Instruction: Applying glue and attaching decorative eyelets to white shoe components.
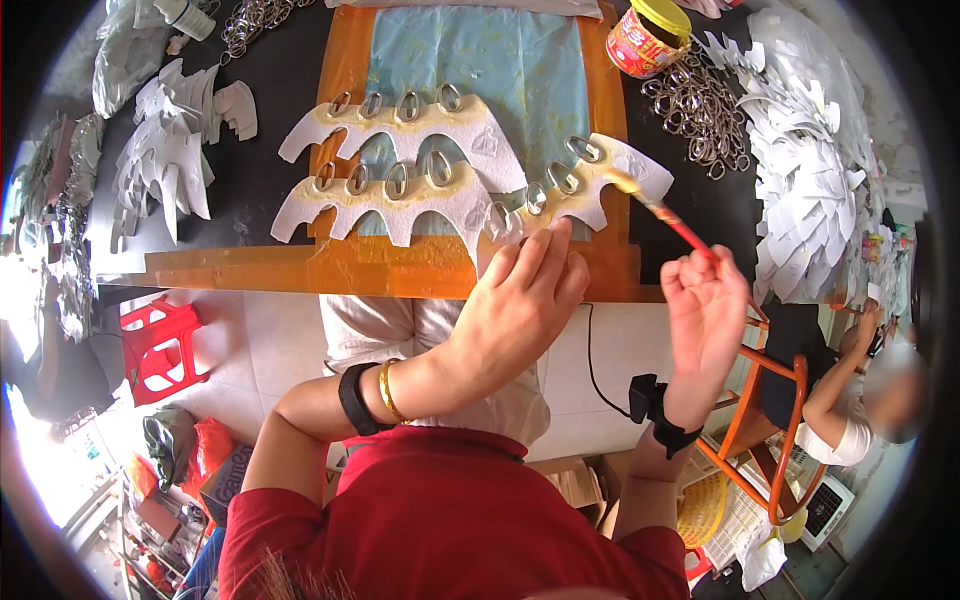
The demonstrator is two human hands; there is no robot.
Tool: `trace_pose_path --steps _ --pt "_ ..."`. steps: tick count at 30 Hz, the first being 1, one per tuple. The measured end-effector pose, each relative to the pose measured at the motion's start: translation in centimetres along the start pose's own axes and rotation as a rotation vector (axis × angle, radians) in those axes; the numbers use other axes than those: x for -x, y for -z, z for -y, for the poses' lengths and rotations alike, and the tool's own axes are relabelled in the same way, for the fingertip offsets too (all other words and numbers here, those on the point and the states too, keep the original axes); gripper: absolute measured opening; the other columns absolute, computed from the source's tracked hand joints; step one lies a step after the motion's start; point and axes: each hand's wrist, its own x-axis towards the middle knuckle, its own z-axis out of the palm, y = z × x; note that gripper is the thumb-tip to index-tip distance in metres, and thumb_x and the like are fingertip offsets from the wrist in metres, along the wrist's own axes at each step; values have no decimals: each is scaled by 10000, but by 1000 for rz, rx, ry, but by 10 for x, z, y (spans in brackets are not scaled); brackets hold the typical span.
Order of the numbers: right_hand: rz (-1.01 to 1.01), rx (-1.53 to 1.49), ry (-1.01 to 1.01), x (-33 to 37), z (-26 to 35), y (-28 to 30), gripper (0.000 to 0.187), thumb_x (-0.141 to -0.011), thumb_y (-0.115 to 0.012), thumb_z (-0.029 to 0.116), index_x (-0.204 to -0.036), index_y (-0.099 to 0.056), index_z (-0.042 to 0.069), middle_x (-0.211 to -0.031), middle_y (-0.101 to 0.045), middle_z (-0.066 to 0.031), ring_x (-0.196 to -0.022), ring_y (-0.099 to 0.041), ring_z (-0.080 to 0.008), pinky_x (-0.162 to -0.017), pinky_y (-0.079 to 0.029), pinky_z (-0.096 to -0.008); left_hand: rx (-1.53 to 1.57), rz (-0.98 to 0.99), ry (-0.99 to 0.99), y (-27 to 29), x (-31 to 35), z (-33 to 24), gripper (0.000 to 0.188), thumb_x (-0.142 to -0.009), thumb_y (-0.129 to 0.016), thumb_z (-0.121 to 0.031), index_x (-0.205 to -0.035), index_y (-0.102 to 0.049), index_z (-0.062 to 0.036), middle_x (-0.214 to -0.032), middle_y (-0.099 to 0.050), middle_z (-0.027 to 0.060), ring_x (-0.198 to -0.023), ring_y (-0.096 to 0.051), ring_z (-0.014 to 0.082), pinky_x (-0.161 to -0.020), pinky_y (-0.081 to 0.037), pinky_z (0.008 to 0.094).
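Observation:
My left hand point(530, 300) is closed at the lower left end of a white scalloped piece point(635, 175), fingertips pressed to its edge. Several oval metal rings point(563, 178) sit along this piece in a yellowish coating. A small paintbrush point(683, 230) with a red handle is pinched in my right hand point(708, 300). Its yellowed bristles meet the right part of the piece. To the left lie two more white scalloped pieces, an upper one point(490, 150) and a lower one point(290, 212), both bearing metal rings. My left fingers hide part of the held piece.
A blue sheet point(480, 50) edged with orange-brown tape point(345, 60) covers the middle of the black table. At right are a red tub point(645, 45), piled metal rings point(700, 115) and stacked white pieces point(800, 190). More white pieces point(165, 150) lie left. Another person point(840, 400) sits far right.

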Motion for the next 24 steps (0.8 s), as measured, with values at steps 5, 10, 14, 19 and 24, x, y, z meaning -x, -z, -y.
trace_pose_path --steps 5,10,14,19,24 --pt "16 127 266 -2 7 -1 142 -875 -469 124 -955 -534 27 -846 -572 -98 -797 -513 -151 -838 -409 -344 -25 6 -12 -2 0 1 384 -730 -640 -222 -1052 -507 -61 -1230 -463 131 -1076 -457 232 -875 -386 358" --pt "77 977 555 4 -7 -5 103 -866 -448 -6 -940 -519 -15 -938 -576 -129 -805 -585 -166 -736 -459 -265 53 26 7 1 -2 1 357 -727 -637 -213 -1027 -511 -67 -1270 -428 117 -1050 -460 227 -845 -394 354" --pt "90 1027 523 2 -9 -8 81 -869 -460 -18 -922 -522 -21 -939 -580 -124 -796 -603 -161 -717 -466 -243 -19 -21 -23 -2 -5 1 319 -729 -629 -209 -998 -519 -77 -1285 -431 98 -1023 -460 215 -808 -401 338" --pt "101 1039 482 0 -7 -11 59 -876 -465 -9 -895 -517 -31 -899 -576 -122 -787 -606 -170 -718 -474 -260 -89 -32 -29 -7 -5 -2 290 -732 -617 -207 -977 -527 -81 -1255 -468 97 -1015 -462 206 -798 -406 332" --pt "176 1088 451 -4 5 -9 57 -874 -465 -13 -890 -516 -33 -892 -572 -124 -778 -605 -176 -714 -481 -269 -99 -36 -27 -6 -6 -3 257 -733 -607 -196 -950 -537 -80 -1233 -488 98 -1009 -466 203 -795 -409 334"
